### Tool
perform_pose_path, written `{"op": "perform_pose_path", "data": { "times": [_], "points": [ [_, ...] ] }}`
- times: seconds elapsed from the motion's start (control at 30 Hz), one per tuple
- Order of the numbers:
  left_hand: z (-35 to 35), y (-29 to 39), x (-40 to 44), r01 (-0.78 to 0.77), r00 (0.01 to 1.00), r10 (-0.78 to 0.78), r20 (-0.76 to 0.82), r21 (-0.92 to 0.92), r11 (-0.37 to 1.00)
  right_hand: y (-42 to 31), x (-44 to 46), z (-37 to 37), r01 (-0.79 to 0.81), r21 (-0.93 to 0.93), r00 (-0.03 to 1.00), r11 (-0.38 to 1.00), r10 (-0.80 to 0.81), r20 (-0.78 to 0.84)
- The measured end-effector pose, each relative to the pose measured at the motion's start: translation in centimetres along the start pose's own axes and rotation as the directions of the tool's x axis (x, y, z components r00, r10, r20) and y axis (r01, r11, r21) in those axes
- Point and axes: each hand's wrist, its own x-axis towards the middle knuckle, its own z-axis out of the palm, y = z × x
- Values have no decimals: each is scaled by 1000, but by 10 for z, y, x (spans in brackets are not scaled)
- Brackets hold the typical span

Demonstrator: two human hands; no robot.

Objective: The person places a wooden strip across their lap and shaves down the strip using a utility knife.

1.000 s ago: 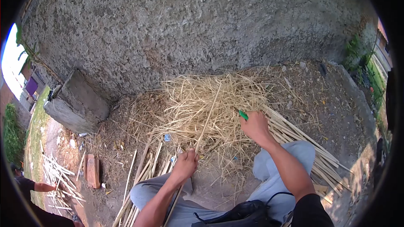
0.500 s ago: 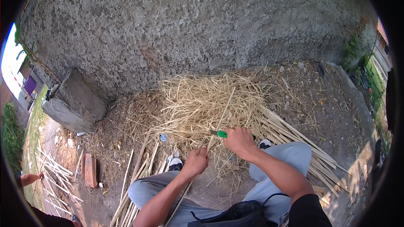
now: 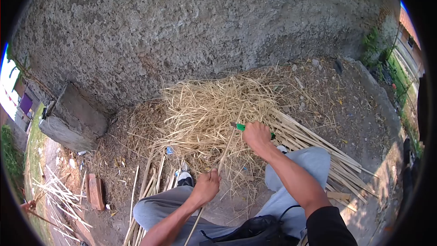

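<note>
My left hand [image 3: 206,187] is closed around a thin bamboo strip [image 3: 225,155], low between my knees. The strip slants from beside my lap up over the heap of pale shavings [image 3: 205,114]. In my right hand [image 3: 257,135] is a green-handled utility knife [image 3: 241,127], its fingers wrapped round the handle. The blade points left and lies at the strip, farther up than my left hand; whether it is cutting in cannot be made out.
Long bamboo strips [image 3: 314,141] lie to the right, more strips [image 3: 154,173] beside my left leg. A brick [image 3: 95,192] rests at left, near scattered strips [image 3: 61,196] and another person's hand [image 3: 28,206]. A rough wall [image 3: 218,27] rises behind, with a concrete block [image 3: 75,123].
My right hand has moved up along the strip with the knife, while my left hand has come slightly down and left. The view has shifted a little. The other person's hand has moved lower.
</note>
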Motion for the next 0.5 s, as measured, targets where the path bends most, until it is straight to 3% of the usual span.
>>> {"op": "perform_pose_path", "data": {
  "times": [0.1, 0.2, 0.23, 0.27, 0.33, 0.4, 0.5],
  "points": [
    [-4, -10, -16, 17, 999, -20, 46, 51, 999, 47, 23, 2, -133, 63, 982, 989, 140, -125],
    [-16, -7, -15, -30, 997, 23, 69, 102, 994, 40, 16, -8, -241, 151, 964, 959, 254, -75],
    [-17, -10, -10, 53, 998, -52, 37, -25, 998, 31, 10, -14, -241, 147, 964, 959, 254, -75],
    [-16, -11, -8, 135, 991, -134, 15, -159, 978, 16, 2, -21, -163, 173, 985, 971, 171, -35],
    [-17, -3, -9, 146, 989, -135, 62, -250, 957, -7, -14, -24, -80, 195, 997, 978, 79, 11],
    [-22, 8, -9, 159, 983, -109, 147, -397, 904, -24, -30, -20, 121, 233, 990, 965, -134, 40],
    [-20, 12, -2, 93, 990, -53, 128, -329, 940, -36, -42, -21, 185, 210, 980, 960, -196, 32]
  ]
}}
